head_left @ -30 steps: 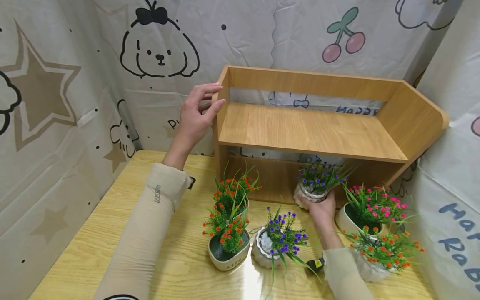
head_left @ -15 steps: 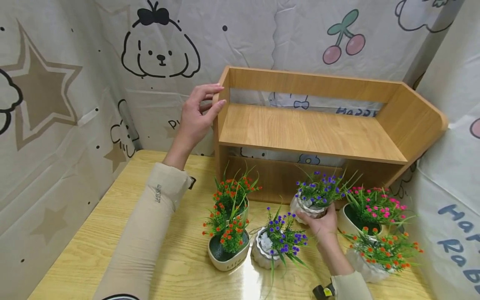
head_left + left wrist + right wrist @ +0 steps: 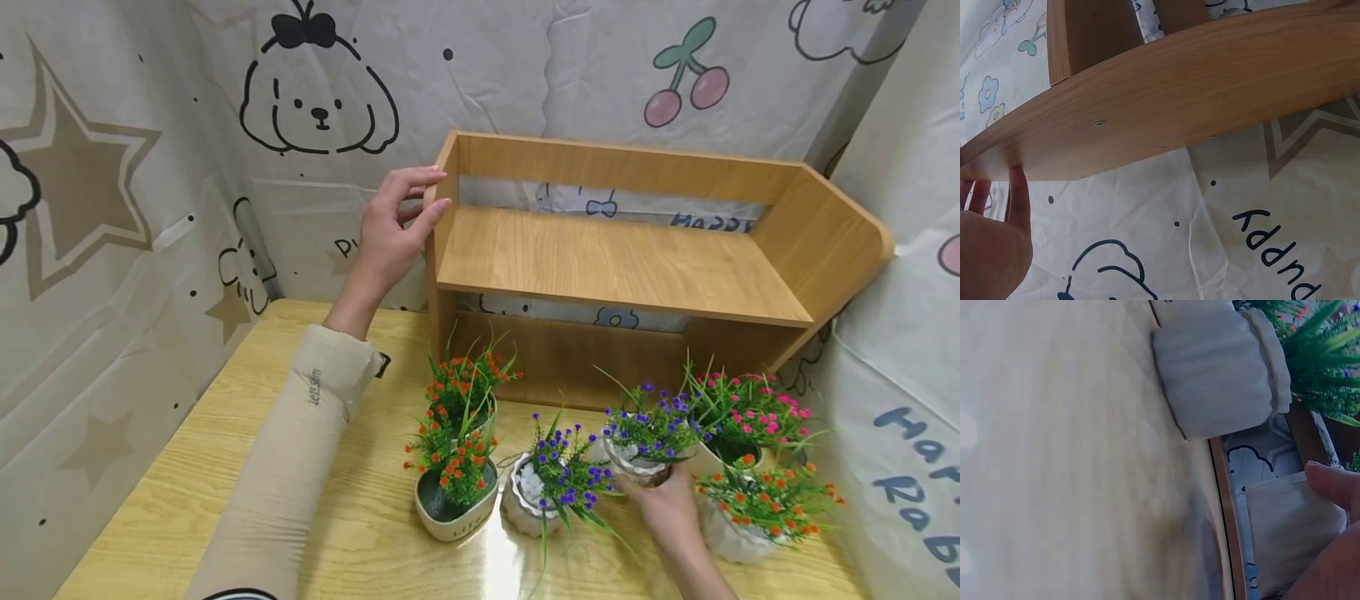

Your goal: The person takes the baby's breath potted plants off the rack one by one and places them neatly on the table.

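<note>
My left hand (image 3: 393, 221) holds the front edge of the left side panel of a two-tier wooden shelf (image 3: 622, 258). In the left wrist view its fingers (image 3: 1019, 200) reach up to that panel. With my right hand (image 3: 667, 508) I grip a white pot (image 3: 633, 467) of artificial purple flowers in front of the shelf's lower tier. The right wrist view shows the thumb on the side of this pot (image 3: 1297, 525), held off the tabletop. Another white pot with purple flowers (image 3: 536, 500) stands just left of it.
Two pots of orange-red flowers (image 3: 457, 517) stand one behind the other at left on the wooden table (image 3: 247, 467). To the right are a pink-flowered pot (image 3: 712, 458) and a white pot with orange flowers (image 3: 735, 533). Printed cloth (image 3: 495, 92) surrounds the back and sides.
My right hand has drawn the purple-flowered pot out from the shelf's lower tier, toward me and slightly right. The left hand has stayed on the side panel.
</note>
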Tool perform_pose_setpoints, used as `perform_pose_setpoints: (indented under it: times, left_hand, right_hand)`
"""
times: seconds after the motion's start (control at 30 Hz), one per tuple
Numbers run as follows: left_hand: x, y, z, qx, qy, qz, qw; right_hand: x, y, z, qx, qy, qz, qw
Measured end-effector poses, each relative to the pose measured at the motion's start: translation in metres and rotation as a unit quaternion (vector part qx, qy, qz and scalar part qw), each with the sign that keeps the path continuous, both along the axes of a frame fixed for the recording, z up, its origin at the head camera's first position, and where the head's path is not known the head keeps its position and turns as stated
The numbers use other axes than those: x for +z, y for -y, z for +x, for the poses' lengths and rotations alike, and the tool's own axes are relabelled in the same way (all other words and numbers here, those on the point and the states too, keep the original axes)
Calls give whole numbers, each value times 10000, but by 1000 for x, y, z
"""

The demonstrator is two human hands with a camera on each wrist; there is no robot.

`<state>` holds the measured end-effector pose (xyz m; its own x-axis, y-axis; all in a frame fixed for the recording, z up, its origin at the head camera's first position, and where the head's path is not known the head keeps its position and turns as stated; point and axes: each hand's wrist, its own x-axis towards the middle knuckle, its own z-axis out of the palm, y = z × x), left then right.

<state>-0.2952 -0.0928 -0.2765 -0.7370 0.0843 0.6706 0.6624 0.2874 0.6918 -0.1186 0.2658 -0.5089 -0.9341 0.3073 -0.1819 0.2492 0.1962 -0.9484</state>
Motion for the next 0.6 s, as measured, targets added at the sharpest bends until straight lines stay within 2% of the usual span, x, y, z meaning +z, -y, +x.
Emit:
perform_pose_setpoints:
  times: [0.1, 0.3, 0.6]
  left_hand:
    - [0, -2, 0, 0, -16, 14, 10000]
    - [1, -3, 1, -122, -2, 80, 9999]
    - [0, -1, 1, 6, -30, -5, 10000]
  right_hand:
    - [-3, -2, 13, 38, 16, 259, 9997]
    - [-7, 2, 39, 136, 64, 215, 9997]
    - [-11, -2, 51, 265, 107, 808, 9963]
